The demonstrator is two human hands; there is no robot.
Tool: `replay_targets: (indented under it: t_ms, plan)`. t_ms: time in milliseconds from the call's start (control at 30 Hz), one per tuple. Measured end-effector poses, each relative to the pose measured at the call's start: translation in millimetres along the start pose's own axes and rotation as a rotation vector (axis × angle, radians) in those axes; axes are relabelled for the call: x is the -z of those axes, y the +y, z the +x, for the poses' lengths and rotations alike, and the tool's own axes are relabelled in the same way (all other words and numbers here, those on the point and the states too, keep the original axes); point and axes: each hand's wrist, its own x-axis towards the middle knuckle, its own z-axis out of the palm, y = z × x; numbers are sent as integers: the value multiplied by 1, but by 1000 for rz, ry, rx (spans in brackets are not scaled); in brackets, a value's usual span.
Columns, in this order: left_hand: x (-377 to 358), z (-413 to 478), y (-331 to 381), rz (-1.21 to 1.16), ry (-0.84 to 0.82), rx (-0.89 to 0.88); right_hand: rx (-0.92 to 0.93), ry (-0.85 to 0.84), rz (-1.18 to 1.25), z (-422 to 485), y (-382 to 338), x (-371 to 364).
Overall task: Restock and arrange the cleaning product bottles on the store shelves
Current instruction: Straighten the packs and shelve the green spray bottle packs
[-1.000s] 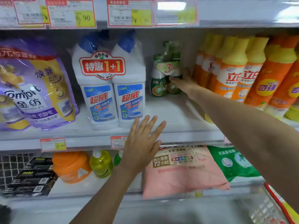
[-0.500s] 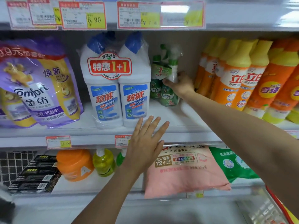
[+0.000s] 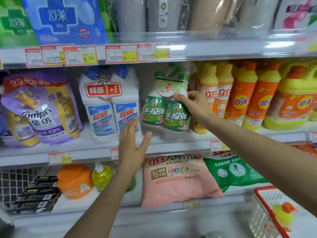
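Note:
A shrink-wrapped pack of green spray bottles (image 3: 163, 112) stands tilted near the front of the middle shelf (image 3: 180, 145). My right hand (image 3: 193, 103) grips the pack at its right side, thumb on the front. My left hand (image 3: 133, 145) hovers open in front of the shelf edge, just left of and below the pack, fingers spread. A white twin pack of toilet cleaner bottles (image 3: 109, 107) stands left of the green pack. Orange and yellow dish soap bottles (image 3: 240, 97) fill the shelf to the right.
Purple softener pouches (image 3: 41, 109) sit at the far left. Below lie a pink detergent bag (image 3: 176, 179), a green bag (image 3: 233, 170), an orange jug (image 3: 75, 181) and black boxes (image 3: 34, 194). A red-rimmed basket (image 3: 267, 217) is at lower right.
My right hand has pulled the green spray bottle pack forward from the back of the shelf to near its front edge. The view tilted upward, revealing the top shelf.

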Motion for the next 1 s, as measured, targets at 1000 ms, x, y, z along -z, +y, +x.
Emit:
replay_targets:
  t_ms: [1000]
  plan:
    - [-16,-61,108,-659,-46,504,58,-457,174,-128,18,103]
